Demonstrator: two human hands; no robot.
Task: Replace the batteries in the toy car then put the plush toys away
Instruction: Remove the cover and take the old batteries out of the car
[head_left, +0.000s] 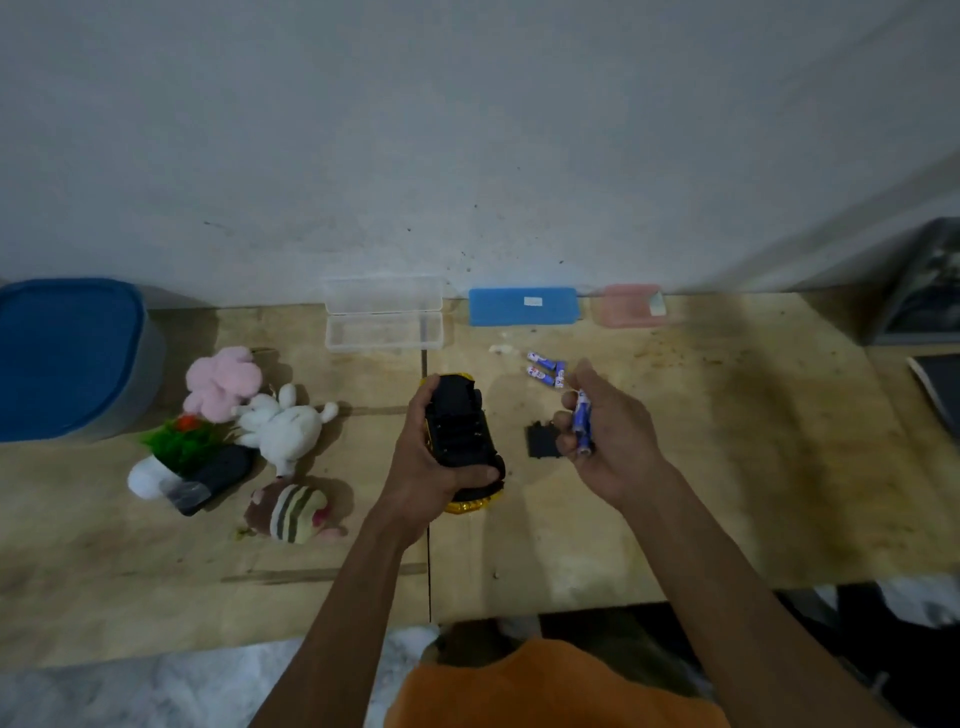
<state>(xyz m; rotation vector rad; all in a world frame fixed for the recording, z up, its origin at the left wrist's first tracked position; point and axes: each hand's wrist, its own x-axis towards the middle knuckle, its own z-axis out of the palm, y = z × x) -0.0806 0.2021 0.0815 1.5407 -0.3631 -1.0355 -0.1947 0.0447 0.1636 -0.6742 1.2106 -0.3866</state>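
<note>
My left hand (415, 467) grips the yellow toy car (460, 436), turned upside down so its black underside and open battery bay face up. My right hand (608, 441) holds blue batteries (583, 422) between fingers and palm, just right of the car. The black battery cover (541, 441) lies on the table under that hand. More blue batteries (544, 368) lie loose behind it. To the left lie a pink plush (221, 382), a white bunny plush (283, 426) and a striped brown plush (291, 512).
A blue-lidded bin (67, 358) stands at far left. An open clear case (383, 317), a blue case (523, 306) and a pink box (631, 306) line the wall. A small green plant (179, 441) and a dark object (218, 478) sit by the plushes. The wooden table's (727, 467) front edge is near me.
</note>
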